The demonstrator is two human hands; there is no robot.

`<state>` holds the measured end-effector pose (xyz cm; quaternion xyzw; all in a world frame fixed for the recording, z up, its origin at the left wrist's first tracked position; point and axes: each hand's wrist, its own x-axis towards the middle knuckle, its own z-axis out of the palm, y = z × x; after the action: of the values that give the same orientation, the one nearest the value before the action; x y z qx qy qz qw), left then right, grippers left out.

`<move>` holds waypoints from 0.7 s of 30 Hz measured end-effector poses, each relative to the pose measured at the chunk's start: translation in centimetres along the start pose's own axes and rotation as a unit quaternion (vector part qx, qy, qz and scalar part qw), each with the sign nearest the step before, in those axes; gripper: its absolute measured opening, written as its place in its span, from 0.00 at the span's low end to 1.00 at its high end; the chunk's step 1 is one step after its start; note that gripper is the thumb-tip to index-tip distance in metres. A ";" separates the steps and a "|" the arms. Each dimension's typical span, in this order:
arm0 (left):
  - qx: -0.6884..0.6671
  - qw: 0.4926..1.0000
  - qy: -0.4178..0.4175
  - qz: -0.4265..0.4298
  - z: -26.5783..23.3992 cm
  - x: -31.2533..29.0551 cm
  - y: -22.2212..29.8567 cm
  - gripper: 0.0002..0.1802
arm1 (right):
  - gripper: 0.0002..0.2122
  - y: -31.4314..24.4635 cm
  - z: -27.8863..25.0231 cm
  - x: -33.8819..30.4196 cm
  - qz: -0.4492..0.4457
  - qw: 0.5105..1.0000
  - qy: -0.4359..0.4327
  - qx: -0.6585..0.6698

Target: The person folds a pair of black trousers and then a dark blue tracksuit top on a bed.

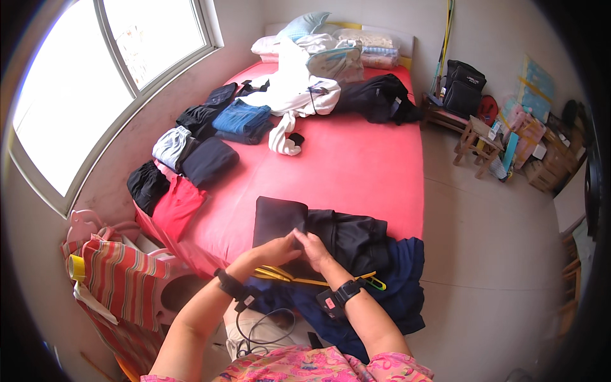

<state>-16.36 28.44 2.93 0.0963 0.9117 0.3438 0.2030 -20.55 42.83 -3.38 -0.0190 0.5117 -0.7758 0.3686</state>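
Observation:
Black folded trousers [356, 239] lie at the near edge of the bed, with their folded part [273, 219] on the left. My left hand [280, 249] is over this folded part, fingers stretched toward the right and somewhat blurred. Close beside it, my right hand [312, 249] has its fingers extended up and to the left; the fingertips of both hands nearly meet. Neither hand visibly grips anything. Below my hands, a yellow hanger [273, 274] is partly covered. A navy garment [407, 283] spreads under the trousers and over the bed's edge.
Folded clothes line the left of the pink bed [331, 162], including jeans [242, 119] and a red garment [181, 207]. White clothing [289, 92] and pillows [375, 41] are heaped at the far end. A striped cloth [124, 277] hangs at left; a wooden stool [477, 143] stands right.

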 end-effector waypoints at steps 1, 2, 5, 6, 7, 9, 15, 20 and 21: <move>-0.063 0.998 -0.019 0.004 -0.4 0.3 -0.1 0.26 | 0.13 1.5 -1.1 1.0 -0.027 0.999 0.019 -0.032; -0.126 0.991 -0.036 0.003 -0.9 0.4 -0.9 0.24 | 0.13 2.5 -1.8 1.8 -0.052 0.996 0.034 -0.063; 0.072 0.988 0.133 0.045 -2.5 0.6 -2.0 0.25 | 0.12 2.2 -1.1 1.2 -0.074 0.993 0.051 -0.071; 0.200 0.947 0.243 0.062 -2.9 0.7 -1.8 0.27 | 0.12 2.2 -1.0 1.1 -0.075 0.993 0.053 -0.072; 0.198 0.947 0.244 0.064 -2.9 0.8 -2.0 0.27 | 0.12 2.3 -0.8 0.9 -0.098 0.985 0.087 -0.109; 0.338 0.903 0.253 0.081 -2.7 1.2 -2.5 0.32 | 0.11 1.2 -0.3 -0.4 -0.117 0.962 0.149 -0.199; 0.324 0.921 0.209 0.051 -0.7 3.7 -4.4 0.33 | 0.16 2.0 -3.0 0.0 -0.132 0.920 0.220 -0.297; 0.308 0.934 0.182 0.015 0.5 5.2 -5.2 0.34 | 0.18 1.2 -2.7 -0.1 -0.171 0.840 0.284 -0.429; 0.306 0.935 0.182 0.013 0.7 5.3 -5.1 0.35 | 0.17 0.7 -2.5 -0.5 -0.170 0.834 0.285 -0.441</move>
<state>-21.02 26.68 -2.54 0.1010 0.9929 0.0628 -0.0099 -20.82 44.95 -5.00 -0.0439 0.8705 -0.4897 0.0217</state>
